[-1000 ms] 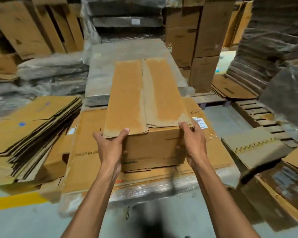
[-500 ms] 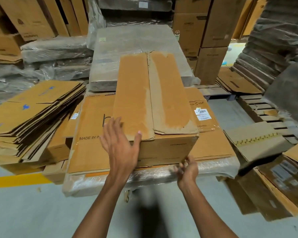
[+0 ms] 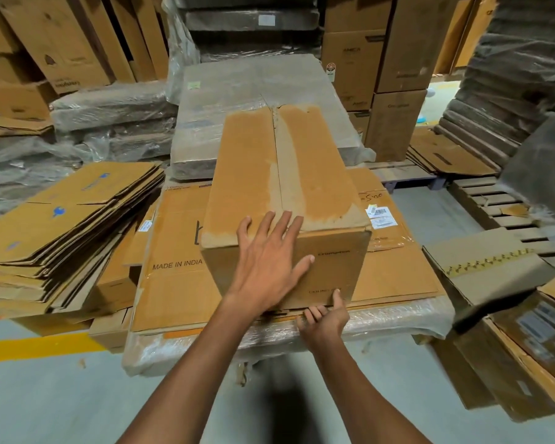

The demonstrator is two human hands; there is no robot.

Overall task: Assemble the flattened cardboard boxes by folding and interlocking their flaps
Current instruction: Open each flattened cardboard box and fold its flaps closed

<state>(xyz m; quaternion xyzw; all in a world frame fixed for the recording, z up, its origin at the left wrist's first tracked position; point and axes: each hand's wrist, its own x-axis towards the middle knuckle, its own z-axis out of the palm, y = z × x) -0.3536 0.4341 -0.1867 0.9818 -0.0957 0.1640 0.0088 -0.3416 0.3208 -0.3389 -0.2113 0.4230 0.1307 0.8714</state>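
A long brown cardboard box stands assembled on a plastic-wrapped stack of flat cardboard, its two top flaps folded shut and meeting along the middle. My left hand lies flat with spread fingers over the box's near top edge and front face. My right hand is at the box's lower front edge, the thumb up against the front face and the fingers curled under the bottom edge.
A pile of flattened boxes lies at the left. A wrapped grey pallet load stands right behind the box. Wooden pallets and more boxes crowd the right. Bare concrete floor with a yellow line lies below.
My left hand moved from the box's left front corner to lie flat across the top front edge. My right hand dropped from the right top corner to the bottom front edge.
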